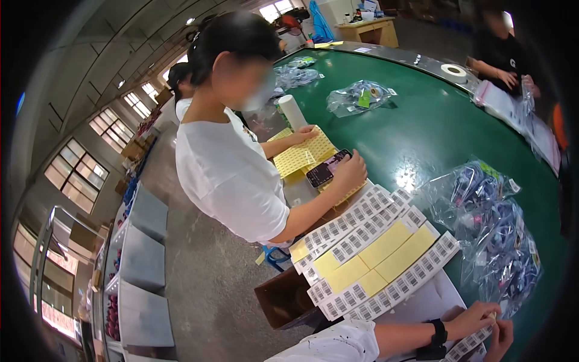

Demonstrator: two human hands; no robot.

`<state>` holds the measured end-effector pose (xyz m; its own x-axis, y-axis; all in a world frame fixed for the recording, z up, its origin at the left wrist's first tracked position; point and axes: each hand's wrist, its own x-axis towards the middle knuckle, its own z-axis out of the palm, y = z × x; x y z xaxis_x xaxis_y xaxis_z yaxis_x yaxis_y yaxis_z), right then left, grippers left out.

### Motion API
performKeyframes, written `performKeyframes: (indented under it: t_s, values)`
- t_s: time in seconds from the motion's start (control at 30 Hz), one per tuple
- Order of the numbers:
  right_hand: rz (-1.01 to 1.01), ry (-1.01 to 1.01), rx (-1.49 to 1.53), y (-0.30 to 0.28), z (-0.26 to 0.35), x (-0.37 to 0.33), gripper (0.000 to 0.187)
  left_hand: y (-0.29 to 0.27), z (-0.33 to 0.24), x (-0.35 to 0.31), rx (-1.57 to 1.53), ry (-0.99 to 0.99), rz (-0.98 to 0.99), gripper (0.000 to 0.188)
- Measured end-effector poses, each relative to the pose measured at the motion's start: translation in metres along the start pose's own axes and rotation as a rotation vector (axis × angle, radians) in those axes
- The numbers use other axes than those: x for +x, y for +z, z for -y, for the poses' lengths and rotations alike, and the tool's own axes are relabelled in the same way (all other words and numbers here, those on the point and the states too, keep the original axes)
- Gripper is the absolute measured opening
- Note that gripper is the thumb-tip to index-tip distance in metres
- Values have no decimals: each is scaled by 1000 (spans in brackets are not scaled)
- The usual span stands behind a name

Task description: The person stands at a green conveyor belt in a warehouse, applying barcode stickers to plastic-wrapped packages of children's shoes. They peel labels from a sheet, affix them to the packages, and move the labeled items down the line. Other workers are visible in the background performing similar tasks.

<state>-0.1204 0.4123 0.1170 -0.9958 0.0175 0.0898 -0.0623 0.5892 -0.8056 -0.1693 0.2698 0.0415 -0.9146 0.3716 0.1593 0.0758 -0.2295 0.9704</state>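
At the lower right edge, my left hand (473,321), with a black band on its wrist, is closed at a strip of barcode labels (469,346). My right hand (500,339) meets it at the strip's upper end, fingertips pinched together; a small pale yellow bit shows between the two hands. Just left of them, sheets of white barcode labels (395,285) lie overlapped, with bare yellow backing (384,246) where labels are gone. Beyond my hands, a heap of clear plastic bags (503,241) with bluish contents lies on the green table.
A co-worker in a white shirt (226,175) holds a phone (327,169) and a yellow label sheet (295,158). Other bags (360,98) lie across the green table (416,133). A tape roll (453,70) rests at its far edge; another person stands there. Below the labels is an open carton (286,300).
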Motion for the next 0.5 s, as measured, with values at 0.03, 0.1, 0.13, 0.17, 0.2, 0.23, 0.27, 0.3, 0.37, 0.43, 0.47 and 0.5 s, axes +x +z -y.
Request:
performKeyframes:
  t_s: [0.03,0.1,0.13,0.17,0.2,0.23,0.27,0.3,0.37,0.43,0.47,0.5]
  values:
    - [10,-2,-13,-3,0,0,13,0,-1,1,13,25,6,16]
    - [17,9,-34,-3,0,0,13,-2,-1,3,40,69,34,13]
    - [-12,-36,-14,0,3,2,12,-2,-2,5,24,43,29,12]
    - [-21,-46,-71,-2,8,1,12,-2,-2,7,33,39,27,12]
    - [-30,-55,-128,-2,15,0,12,-1,-3,8,42,35,26,12]
    - [-35,-66,-179,-1,19,1,11,-2,-2,9,58,28,21,12]
    - [-40,-52,-193,-2,15,-1,11,0,0,10,35,52,17,12]
    - [-53,-36,-187,-2,16,-2,11,3,3,10,12,77,11,12]
    - [-83,-1,-169,-1,19,-6,11,4,5,9,-5,92,23,13]
    - [-113,-6,-91,-1,14,-8,11,4,3,10,0,80,55,13]
    - [-129,-9,-54,-1,11,-9,11,2,-1,10,14,71,62,13]
    - [-123,-20,-56,-1,9,-11,11,1,-3,7,28,62,69,13]
